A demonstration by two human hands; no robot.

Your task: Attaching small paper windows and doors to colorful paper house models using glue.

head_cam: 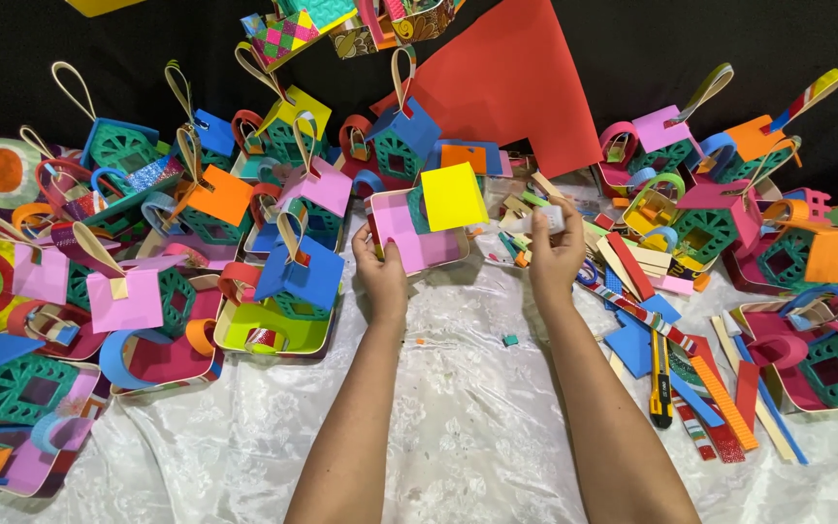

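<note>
Gripping a pink paper tray [409,238] by its near edge, the left hand [380,272] has its fingers [369,243] curled around the rim, thumb on the inside face. A yellow square card [452,196] stands tilted on the tray's far right corner, just above and to the right of those fingers. The right hand [555,254] is closed around a small white glue bottle [541,223], whose tip points left toward the yellow card and stops just short of it. Both hands are raised a little over a bench covered with shiny white cloth [458,408]. Left of the left fingers lies a crowd of finished paper houses [293,272] in blue, pink, orange and green, each with a looped strip handle. Right of the right fingers lie loose coloured paper strips [720,408] and a yellow utility knife [660,383]. Beyond the fingers, a large red paper sheet [526,78] leans against the dark backdrop.
</note>
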